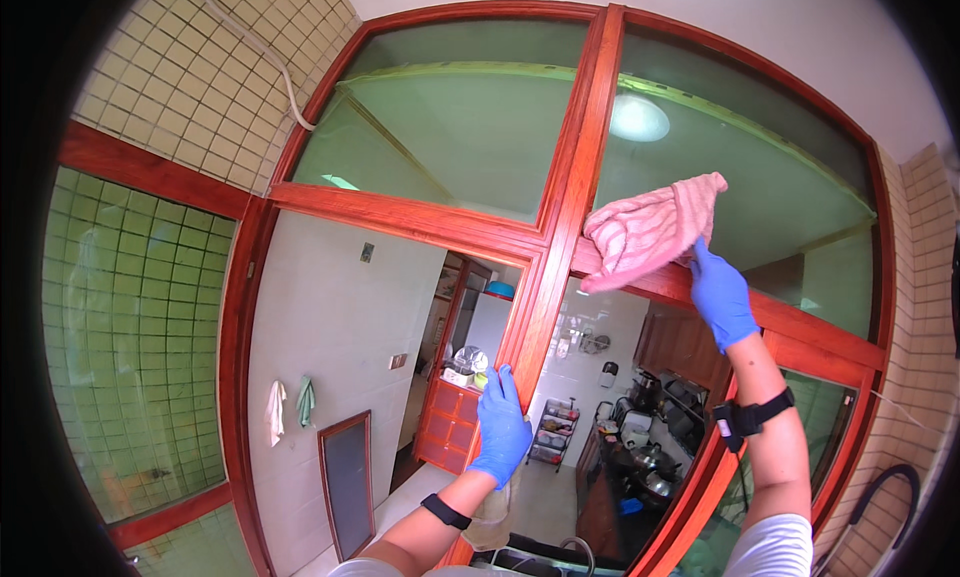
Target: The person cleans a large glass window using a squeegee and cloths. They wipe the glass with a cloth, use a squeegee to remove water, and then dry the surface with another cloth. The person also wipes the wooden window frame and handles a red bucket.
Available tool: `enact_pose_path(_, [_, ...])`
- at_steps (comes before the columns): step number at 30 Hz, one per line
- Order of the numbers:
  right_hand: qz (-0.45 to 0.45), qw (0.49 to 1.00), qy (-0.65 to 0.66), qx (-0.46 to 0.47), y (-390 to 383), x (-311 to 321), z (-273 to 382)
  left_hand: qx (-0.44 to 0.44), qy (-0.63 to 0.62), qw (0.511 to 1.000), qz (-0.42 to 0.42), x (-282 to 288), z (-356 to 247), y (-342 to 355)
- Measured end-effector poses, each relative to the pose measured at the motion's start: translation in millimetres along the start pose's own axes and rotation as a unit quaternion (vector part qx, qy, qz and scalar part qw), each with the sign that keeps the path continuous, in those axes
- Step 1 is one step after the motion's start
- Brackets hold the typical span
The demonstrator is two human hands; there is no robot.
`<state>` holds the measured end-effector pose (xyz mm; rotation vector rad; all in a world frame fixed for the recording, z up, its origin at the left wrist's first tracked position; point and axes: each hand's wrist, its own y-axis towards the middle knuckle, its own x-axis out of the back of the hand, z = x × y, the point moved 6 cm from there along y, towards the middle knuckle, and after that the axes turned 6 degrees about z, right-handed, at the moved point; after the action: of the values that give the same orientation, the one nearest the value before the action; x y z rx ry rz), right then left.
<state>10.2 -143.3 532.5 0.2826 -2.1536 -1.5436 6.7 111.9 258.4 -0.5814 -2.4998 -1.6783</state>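
Cloth [655, 232], pink and bunched into folds, lies across the lower left corner of the right pane [750, 192], overlapping the red rail [810, 324] beneath it and reaching close to the upright post [578, 167]. Its lower edge is slightly blurred.

Right hand [722, 295]: blue glove, arm raised, fingers closed in on the cloth at its lower right edge. Fingertips partly hidden by the fabric; tightness of grip cannot be told. A black strap [757, 419] with a small device circles the forearm.

Left hand [503, 429]: blue glove, lower than the right, fingers extended and close together, laid against the post. No cloth in it; whether it presses or merely rests, cannot tell. Black band [446, 511] at the wrist.

Surroundings: left pane [465, 122] across the post; a round light [640, 118] shows in the right pane, reflected or seen through, cannot tell. Beyond the frame: two rags [275, 413] hang on a pale wall [345, 297], a dark framed panel [347, 487] leans below, a red cabinet [443, 424] stands farther in, and pots [655, 467] crowd a dark counter at right.
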Motion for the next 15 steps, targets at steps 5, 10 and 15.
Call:
enact_pose_path(5, [0.011, 0.996, -0.079, 0.032, -26, 20, -43, -0.007, 0.011, 0.999, -0.033, -16, -1, 1])
enact_pose_path(10, [0.005, 0.988, -0.15, -0.027, -70, 41, -118, -0.044, -0.057, 0.997, -0.033, -13, 2, 2])
enact_pose_path(15, [0.086, 0.963, -0.171, -0.192, -125, 74, -230, -0.037, -0.08, 0.995, -0.036, -13, 1, 7])
